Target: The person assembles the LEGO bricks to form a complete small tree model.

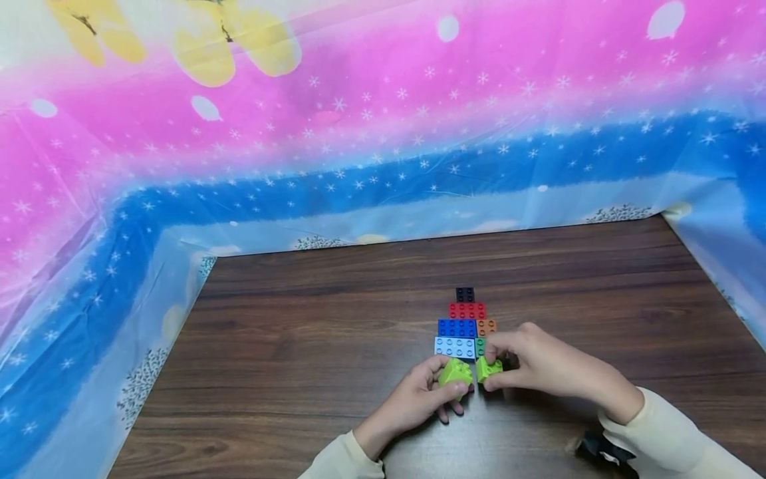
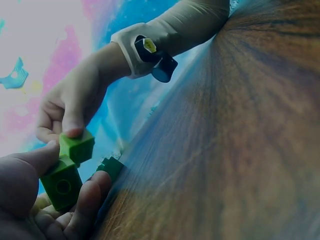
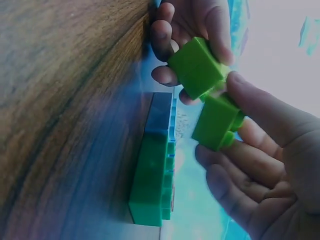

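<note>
Works over a wooden table, at six o'clock from the coloured blocks. With left hand, grips a lime block; with right hand, at three o'clock, pinches a second lime block. Seems to match both; next, must probably line them up with care.

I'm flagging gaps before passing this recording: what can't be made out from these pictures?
Head: parts of the green brick and right lime brick, covered by the right hand.
Head: left sleeve, cut by bottom edge.
Right wrist: the black brick, behind the nearer row of bricks.
Left wrist: left hand, cut by left edge.
</note>
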`<move>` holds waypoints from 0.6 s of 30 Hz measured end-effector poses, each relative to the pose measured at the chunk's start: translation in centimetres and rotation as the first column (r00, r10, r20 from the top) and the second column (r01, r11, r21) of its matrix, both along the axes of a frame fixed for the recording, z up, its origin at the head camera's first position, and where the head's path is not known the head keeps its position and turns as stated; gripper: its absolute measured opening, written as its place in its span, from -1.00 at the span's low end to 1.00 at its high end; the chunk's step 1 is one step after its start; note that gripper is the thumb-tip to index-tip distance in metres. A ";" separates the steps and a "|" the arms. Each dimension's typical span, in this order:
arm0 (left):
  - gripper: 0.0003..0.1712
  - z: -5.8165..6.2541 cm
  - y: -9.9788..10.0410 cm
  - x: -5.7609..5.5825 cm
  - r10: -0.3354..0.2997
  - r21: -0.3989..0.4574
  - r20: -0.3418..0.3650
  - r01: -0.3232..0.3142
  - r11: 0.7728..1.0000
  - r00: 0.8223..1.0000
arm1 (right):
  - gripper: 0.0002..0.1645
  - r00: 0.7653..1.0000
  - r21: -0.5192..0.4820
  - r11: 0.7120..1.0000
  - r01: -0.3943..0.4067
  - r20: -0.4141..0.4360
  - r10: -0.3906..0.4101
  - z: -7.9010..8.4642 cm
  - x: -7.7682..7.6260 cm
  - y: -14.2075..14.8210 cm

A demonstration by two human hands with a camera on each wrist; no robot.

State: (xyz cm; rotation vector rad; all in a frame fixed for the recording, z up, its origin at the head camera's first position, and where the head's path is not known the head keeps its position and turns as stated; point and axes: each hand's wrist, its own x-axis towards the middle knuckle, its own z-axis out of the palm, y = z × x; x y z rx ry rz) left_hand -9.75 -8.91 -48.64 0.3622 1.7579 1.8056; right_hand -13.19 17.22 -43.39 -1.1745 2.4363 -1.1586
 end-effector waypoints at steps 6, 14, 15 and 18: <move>-0.66 0.3 -0.4 -0.1 -0.006 -0.019 -0.031 0.005 1.000 1.000 | -0.77 0.993 -0.149 0.989 0.014 -0.111 -0.031 -0.5 -0.5 -0.6; -0.64 -0.1 -0.2 0.3 -0.037 -0.010 -0.037 0.036 0.999 0.999 | -0.84 0.998 -0.200 0.978 0.058 -0.023 -0.064 -1.3 0.3 -1.1; -0.63 -0.1 -0.1 0.4 -0.044 -0.009 -0.033 0.044 0.999 0.998 | -0.85 0.998 -0.201 0.978 0.060 -0.014 -0.064 -1.4 0.4 -1.1; -0.62 0.0 -0.2 0.2 -0.038 -0.008 -0.046 0.038 0.999 0.998 | -0.88 0.998 -0.217 0.975 0.053 -0.010 -0.057 -1.5 0.3 -1.4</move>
